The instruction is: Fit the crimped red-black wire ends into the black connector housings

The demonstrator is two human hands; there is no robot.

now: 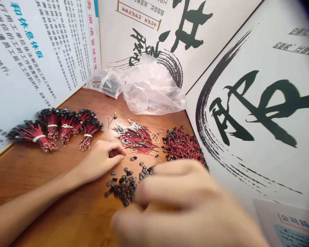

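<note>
My left hand (106,158) rests on the table beside a pile of loose red and black wires (136,137). Its fingers are curled and the thumb lies close to the index fingertip; anything between them is too small to make out. Large and blurred by motion, my right hand (185,202) is close to the camera, with its fingers bent and their tips unclear. It partly covers a scatter of small black connector housings (123,187). Behind it, to the right, lies a heap of red and black wires with black connectors (181,144).
Several tied bundles of connector wires (53,127) lie at the left. A pale rubber band (155,138) is by the loose wires. At the back are a small clear bag (108,84) with dark contents and a larger plastic bag (151,89). Printed panels (237,103) enclose the table (74,206).
</note>
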